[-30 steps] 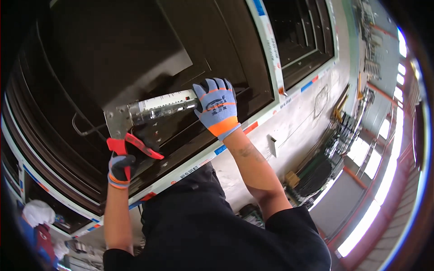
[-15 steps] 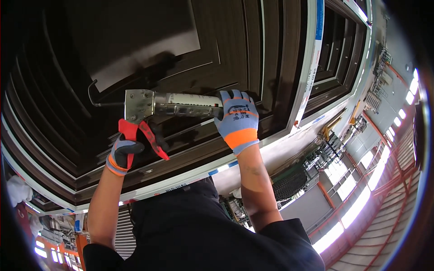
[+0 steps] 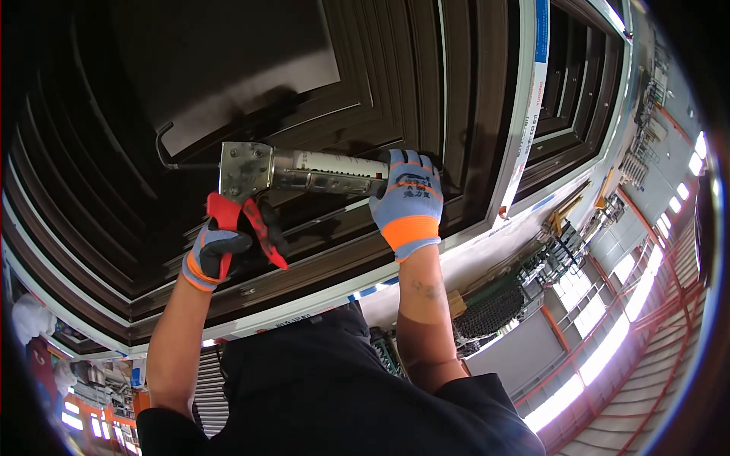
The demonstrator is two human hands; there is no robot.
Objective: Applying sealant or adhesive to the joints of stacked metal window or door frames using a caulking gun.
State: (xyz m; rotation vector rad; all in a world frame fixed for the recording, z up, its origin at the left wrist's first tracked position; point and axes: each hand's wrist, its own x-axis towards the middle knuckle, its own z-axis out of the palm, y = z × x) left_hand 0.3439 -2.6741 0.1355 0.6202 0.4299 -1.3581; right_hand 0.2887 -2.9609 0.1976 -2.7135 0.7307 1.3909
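Note:
A caulking gun with a silver cartridge tube and metal frame lies across a dark brown panelled door. My left hand, in a grey and orange glove, grips the gun's red handle and trigger. My right hand, in a blue and orange glove, wraps the front end of the tube where the nozzle meets the door's moulded groove. The nozzle tip is hidden under my right hand. The gun's push rod hook sticks out to the left.
A white protective strip with blue tape runs along the door's edge. A second dark door panel lies beyond it. Factory racks and equipment stand to the right, and my dark shirt fills the lower middle.
The view has swung, so the door and gun now sit more level in the picture. Both hands keep their grip on the gun, with my right hand shifted rightward along the groove.

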